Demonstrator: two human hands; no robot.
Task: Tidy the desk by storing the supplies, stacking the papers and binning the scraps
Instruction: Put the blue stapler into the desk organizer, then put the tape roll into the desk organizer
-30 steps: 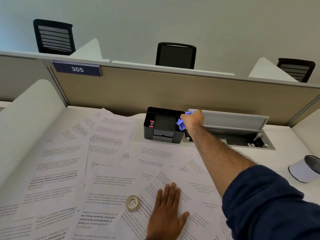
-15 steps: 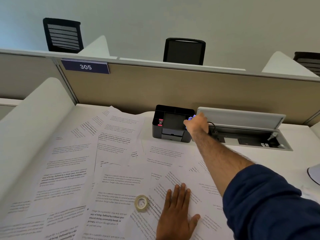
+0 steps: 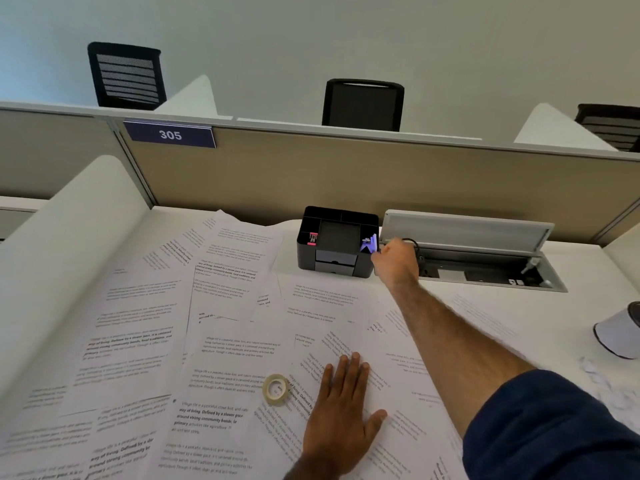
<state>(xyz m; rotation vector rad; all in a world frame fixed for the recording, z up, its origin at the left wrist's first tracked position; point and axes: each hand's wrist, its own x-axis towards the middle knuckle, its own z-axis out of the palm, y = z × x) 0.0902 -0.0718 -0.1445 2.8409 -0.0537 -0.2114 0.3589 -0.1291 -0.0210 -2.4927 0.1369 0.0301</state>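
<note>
A blue clip-like item (image 3: 368,243) sits in the right-hand compartment of the black organizer (image 3: 337,261) at the back of the bench (image 3: 585,306). The right hand (image 3: 396,263) is just beside it, its back toward the camera; I cannot tell whether its grip is clamped on the item. The left hand (image 3: 341,422) lies flat, fingers straight, on the spread papers (image 3: 138,323), near a tape roll (image 3: 275,389). A white bin (image 3: 618,332) stands at the far right.

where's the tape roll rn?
Head view: the tape roll lies flat on the spread papers at the near middle of the desk, just left of the left hand and not touching it.
</note>
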